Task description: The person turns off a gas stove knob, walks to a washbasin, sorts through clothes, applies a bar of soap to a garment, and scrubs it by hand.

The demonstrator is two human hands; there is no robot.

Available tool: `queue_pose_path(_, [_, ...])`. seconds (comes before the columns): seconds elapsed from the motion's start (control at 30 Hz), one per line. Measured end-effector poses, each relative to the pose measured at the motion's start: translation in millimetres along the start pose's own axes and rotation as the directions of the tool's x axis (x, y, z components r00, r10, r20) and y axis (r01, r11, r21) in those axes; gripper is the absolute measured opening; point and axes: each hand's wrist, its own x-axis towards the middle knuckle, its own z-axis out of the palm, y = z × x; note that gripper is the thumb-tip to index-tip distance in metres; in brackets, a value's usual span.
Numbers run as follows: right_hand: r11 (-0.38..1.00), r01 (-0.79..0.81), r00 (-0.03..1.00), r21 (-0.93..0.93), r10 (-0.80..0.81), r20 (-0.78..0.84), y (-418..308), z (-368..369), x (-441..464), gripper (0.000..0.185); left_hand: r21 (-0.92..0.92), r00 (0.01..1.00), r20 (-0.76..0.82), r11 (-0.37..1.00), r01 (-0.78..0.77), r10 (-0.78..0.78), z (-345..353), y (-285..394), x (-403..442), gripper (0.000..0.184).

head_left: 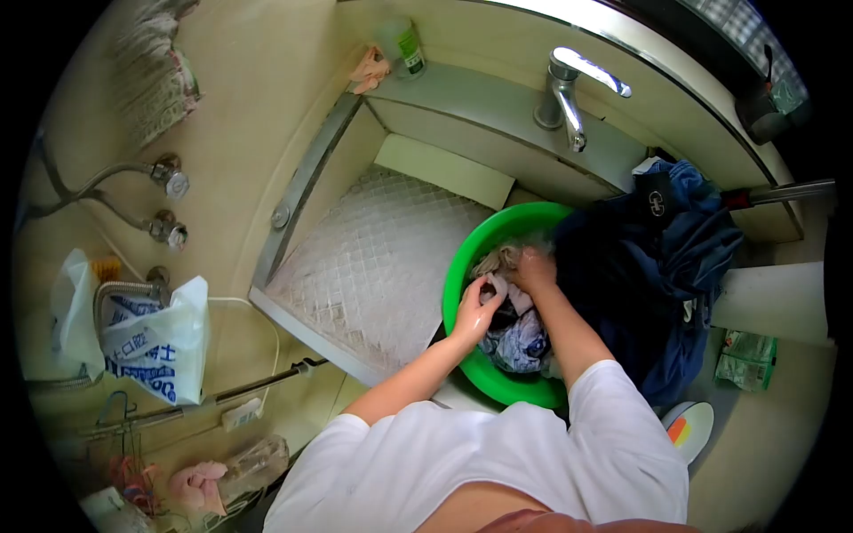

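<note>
Both hands are inside a green basin [458,266] that holds wet, bunched clothes. My left hand [478,309] has its fingers curled round a pale pink cloth [498,286] near the basin's left side. My right hand [536,269] is closed on a beige cloth [508,258] near the back; its fingertips are partly hidden and blurred. A blue-grey patterned garment [517,345] lies in the basin below my hands. Dark blue clothes [640,275] are heaped against and over the basin's right side.
A sink with a ridged washboard [364,249] lies left of the basin. Behind stand a chrome faucet [562,89] and a green-labelled bottle [407,49]. White plastic bags [155,342] and hoses are on the left wall. A green packet [746,360] and white brush [689,428] are at right.
</note>
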Motion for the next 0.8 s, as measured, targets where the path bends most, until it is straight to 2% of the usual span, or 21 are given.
queue_pose_path(0.13, [0.999, -0.009, 1.0, 0.049, 0.009, 0.006, 4, 1, -1, 0.049, -0.057, 0.992, -0.106, 0.997, 0.055, -0.061, 8, 2, 4, 0.053])
queue_pose_path(0.17, [0.995, 0.038, 0.992, 0.097, -0.026, -0.126, 0, 0, -5, 0.045, -0.097, 0.986, -0.135, 0.991, 0.088, -0.101, 8, 10, 5, 0.052])
queue_pose_path(0.2, [0.986, 0.09, 0.966, 0.137, -0.053, -0.255, -4, 1, -10, 0.041, -0.217, 0.969, -0.051, 0.949, 0.227, -0.244, 6, 15, 4, 0.056])
queue_pose_path(0.23, [0.965, 0.121, 0.964, 0.233, -0.058, -0.26, -15, -12, -26, 0.037, -0.221, 0.97, -0.045, 0.949, 0.223, -0.238, 4, 16, 7, 0.056])
queue_pose_path(0.27, [0.853, 0.229, 0.947, 0.469, -0.082, -0.312, -21, -15, -40, 0.034, -0.402, 0.964, 0.021, 0.881, 0.25, -0.264, 3, 24, 9, 0.056])
queue_pose_path(0.3, [0.674, 0.325, 0.927, 0.664, -0.087, -0.365, -28, -17, -55, 0.032, -0.499, 0.94, 0.148, 0.797, 0.341, -0.309, -1, 29, 8, 0.058])
queue_pose_path(0.33, [0.493, 0.31, 0.948, 0.813, -0.097, -0.303, -43, -35, -80, 0.03, -0.565, 0.897, 0.271, 0.697, 0.441, -0.348, -5, 43, 5, 0.061])
queue_pose_path(0.37, [0.287, 0.276, 0.96, 0.917, -0.119, -0.252, -61, -53, -103, 0.028, -0.64, 0.913, 0.291, 0.651, 0.408, -0.286, -4, 62, -2, 0.06])
queue_pose_path(0.4, [0.236, 0.277, 0.956, 0.931, -0.16, -0.244, -71, -51, -118, 0.027, -0.691, 0.881, 0.43, 0.555, 0.463, -0.199, -6, 37, 12, 0.06])
queue_pose_path(0.43, [0.186, 0.271, 0.951, 0.944, -0.204, -0.233, -80, -48, -134, 0.025, -0.719, 0.808, 0.572, 0.387, 0.577, -0.142, -8, 42, 13, 0.056])
queue_pose_path(0.47, [0.278, 0.358, 0.922, 0.892, -0.256, -0.29, -88, -51, -149, 0.026, -0.683, 0.712, 0.698, 0.222, 0.695, -0.081, -10, 49, 14, 0.053])
queue_pose_path(0.5, [0.359, 0.439, 0.888, 0.823, -0.315, -0.337, -96, -51, -160, 0.026, -0.679, 0.706, 0.704, 0.219, 0.701, -0.077, -9, 56, 12, 0.053])
queue_pose_path(0.53, [0.476, 0.637, 0.769, 0.607, -0.341, -0.54, -103, -44, -161, 0.023, -0.683, 0.737, 0.667, 0.302, 0.665, -0.113, -6, 61, 13, 0.048])
queue_pose_path(0.57, [0.482, 0.635, 0.77, 0.603, -0.336, -0.542, -104, -41, -156, 0.023, -0.679, 0.767, 0.625, 0.384, 0.626, -0.144, -6, 64, 13, 0.043])
queue_pose_path(0.63, [0.638, 0.729, 0.617, 0.248, -0.454, -0.643, -100, -38, -136, 0.022, -0.674, 0.739, 0.671, 0.37, 0.639, -0.054, -10, 57, 4, 0.037])
queue_pose_path(0.67, [0.686, 0.713, 0.516, 0.144, -0.375, -0.77, -99, -31, -113, 0.021, -0.688, 0.761, 0.634, 0.348, 0.637, -0.139, -9, 59, -3, 0.036])
queue_pose_path(0.7, [0.769, 0.516, 0.698, 0.377, -0.123, -0.705, -89, -26, -105, 0.023, -0.706, 0.776, 0.59, 0.325, 0.63, -0.221, -8, 62, -8, 0.036])
queue_pose_path(0.73, [0.716, 0.532, 0.68, 0.452, -0.043, -0.732, -83, -34, -88, 0.02, -0.726, 0.784, 0.541, 0.301, 0.619, -0.305, -5, 64, -10, 0.037])
queue_pose_path(0.8, [0.791, 0.349, 0.732, 0.503, 0.105, -0.673, -50, -38, -52, 0.03, -0.557, 0.868, 0.409, 0.677, 0.482, -0.281, 5, 41, -1, 0.043])
